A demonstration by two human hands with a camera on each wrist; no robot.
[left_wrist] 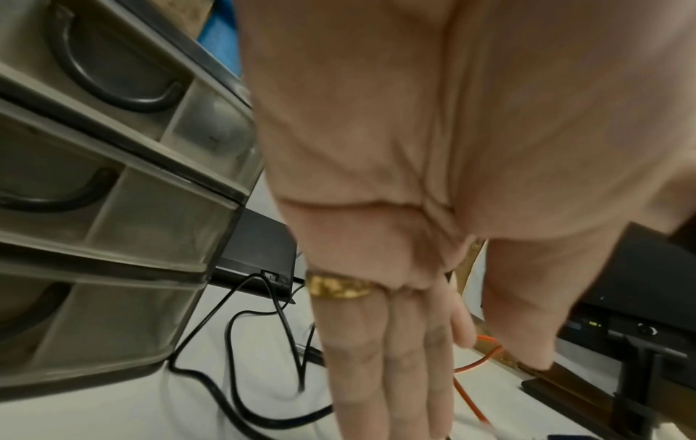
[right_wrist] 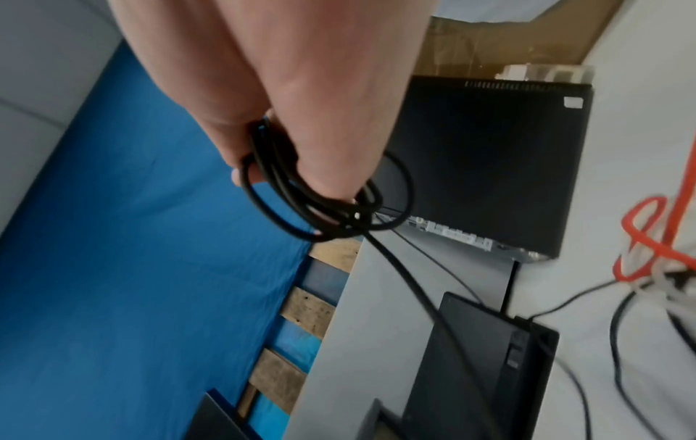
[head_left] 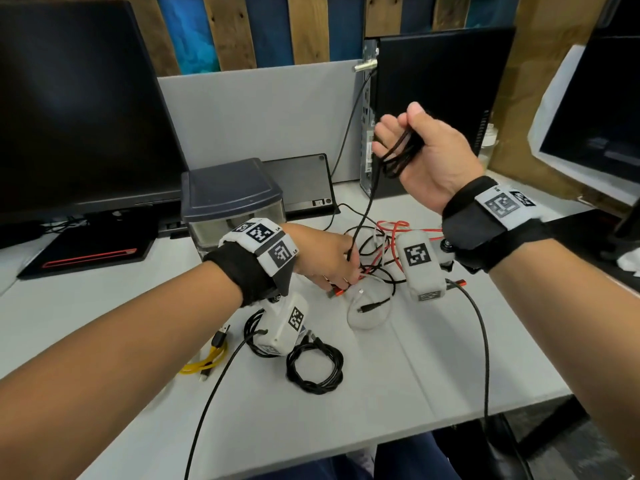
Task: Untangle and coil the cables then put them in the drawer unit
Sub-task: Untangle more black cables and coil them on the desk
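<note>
Head view, right hand [head_left: 429, 161] clutching black cable loops [head_left: 401, 150] above desk, left hand [head_left: 325, 254] fingers straight on tangle [head_left: 377, 251].

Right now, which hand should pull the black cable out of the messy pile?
Probably the left hand: it is down at the tangled pile of red, white and black cables. The raised right hand already holds the black cable's coiled loops.

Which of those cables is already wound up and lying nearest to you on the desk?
The black coil lying free at the front of the desk, just right of the folded yellow cable. The red and black cables behind it are a tangle.
</note>
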